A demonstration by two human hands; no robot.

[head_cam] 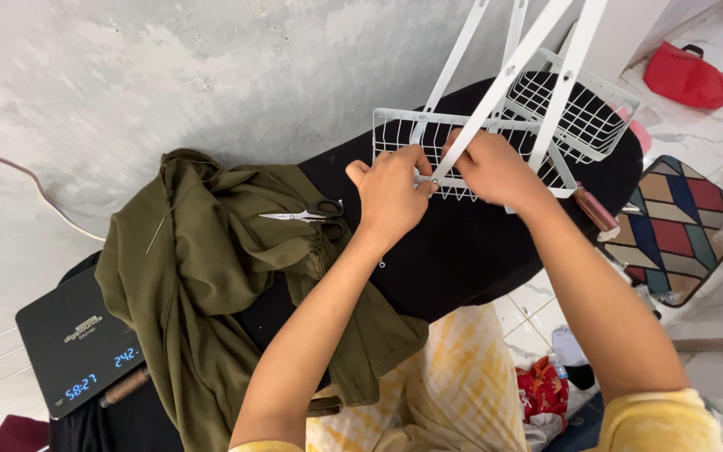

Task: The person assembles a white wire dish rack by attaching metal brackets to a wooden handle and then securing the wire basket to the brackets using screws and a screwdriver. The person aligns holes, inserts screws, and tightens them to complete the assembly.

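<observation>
A black digital scale (pixel 73 339) with a lit blue display is sitting at 8 o'clock, with a brown thread spool (pixel 125 387) lying just beside it. An olive-green garment (pixel 202 285) is spreading over the black padded surface (pixel 462 243), and black-handled scissors (pixel 311 213) are resting on its upper folds. At the centre, the left hand (pixel 391 197) is pinching closed on a white metal strut (pixel 495 84) where it is meeting the white wire basket rack (pixel 470 155). At 1 o'clock of it, the right hand (pixel 495 167) is curling closed around the same joint, touching the wire grid. A patchwork cushion (pixel 679 230) is lying at 3 o'clock, and a red bag (pixel 688 75) is sitting at 2 o'clock on the floor
</observation>
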